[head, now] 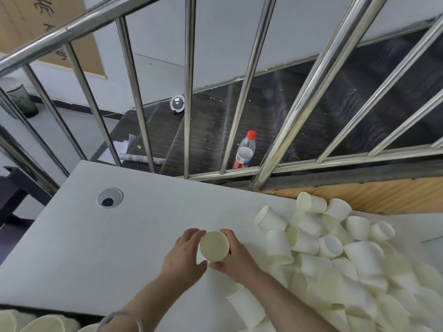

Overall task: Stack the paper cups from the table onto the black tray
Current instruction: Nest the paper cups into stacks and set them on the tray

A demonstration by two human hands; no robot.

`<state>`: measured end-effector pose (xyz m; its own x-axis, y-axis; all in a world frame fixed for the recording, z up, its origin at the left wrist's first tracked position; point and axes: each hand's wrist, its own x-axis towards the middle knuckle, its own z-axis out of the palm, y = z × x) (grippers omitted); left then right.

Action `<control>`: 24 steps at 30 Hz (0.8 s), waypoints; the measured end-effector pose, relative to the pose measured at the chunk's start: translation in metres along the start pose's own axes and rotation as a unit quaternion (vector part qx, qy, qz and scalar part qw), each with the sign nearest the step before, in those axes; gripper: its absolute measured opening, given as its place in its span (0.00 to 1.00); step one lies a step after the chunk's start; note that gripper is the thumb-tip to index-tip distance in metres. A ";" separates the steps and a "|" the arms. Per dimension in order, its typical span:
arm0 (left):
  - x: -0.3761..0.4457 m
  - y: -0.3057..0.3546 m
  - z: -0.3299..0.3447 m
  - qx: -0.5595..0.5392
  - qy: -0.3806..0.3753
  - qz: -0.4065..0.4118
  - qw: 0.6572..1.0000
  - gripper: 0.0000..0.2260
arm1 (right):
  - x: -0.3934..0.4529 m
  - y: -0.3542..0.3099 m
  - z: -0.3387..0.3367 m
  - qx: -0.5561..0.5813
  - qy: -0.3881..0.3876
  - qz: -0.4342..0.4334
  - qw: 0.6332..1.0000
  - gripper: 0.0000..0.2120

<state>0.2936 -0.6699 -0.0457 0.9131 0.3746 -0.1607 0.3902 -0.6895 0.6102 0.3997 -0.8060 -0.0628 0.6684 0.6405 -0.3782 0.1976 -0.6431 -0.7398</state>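
Both hands, left hand (182,256) and right hand (233,256), clasp one upright paper cup (214,245), its mouth facing up, loose cups (335,255) heaped just right of the grip

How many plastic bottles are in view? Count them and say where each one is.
1. The plastic bottle, red-capped with a red label, stands beyond the metal railing, past the far edge of the white table. Others may be hidden behind the bars.

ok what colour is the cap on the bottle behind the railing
Red. The bottle's cap shows best in the head view, past the railing.
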 end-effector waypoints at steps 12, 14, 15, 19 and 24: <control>0.010 0.014 0.016 0.043 -0.035 0.065 0.996 0.37 | -0.025 0.004 -0.056 -0.194 0.088 -0.008 0.977 0.25; 0.012 0.019 0.019 0.045 -0.034 0.069 0.996 0.35 | -0.030 0.010 -0.071 -0.264 0.130 -0.009 0.956 0.22; 0.013 0.021 0.021 0.041 -0.032 0.066 0.996 0.34 | -0.033 0.013 -0.079 -0.294 0.136 0.005 0.946 0.22; 0.014 0.020 0.021 0.039 -0.012 0.041 0.998 0.32 | -0.043 0.024 -0.093 -0.360 0.106 0.095 0.922 0.28; 0.011 0.017 0.018 0.042 -0.005 0.029 0.999 0.31 | -0.047 0.031 -0.086 -0.340 0.111 0.158 0.920 0.31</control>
<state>0.3123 -0.6894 -0.0511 0.9357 0.3261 -0.1345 0.3440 -0.7593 0.5524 0.4362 -0.8923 -0.0203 0.8847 0.3231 -0.3360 0.3207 -0.9450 -0.0642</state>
